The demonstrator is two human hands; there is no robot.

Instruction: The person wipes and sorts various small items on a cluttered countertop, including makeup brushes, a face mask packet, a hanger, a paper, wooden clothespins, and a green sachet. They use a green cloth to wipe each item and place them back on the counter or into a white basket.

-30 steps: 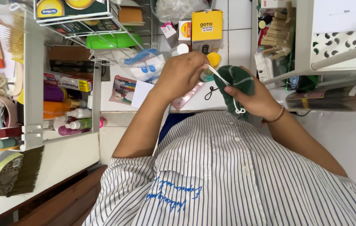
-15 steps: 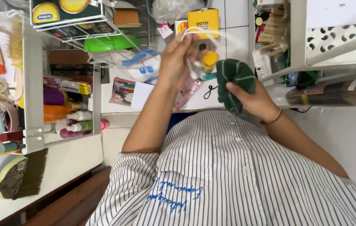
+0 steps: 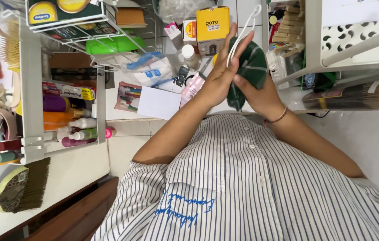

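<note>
Hands pressed together around a green pouch

The left hand [image 3: 218, 80], fingers flat, pinned a white cord [image 3: 238, 35] against the green pouch [image 3: 249, 67] that the right hand [image 3: 260, 96] gripped above the cluttered counter [image 3: 122, 114]. Steady tension on the cord seemed wise.
</note>
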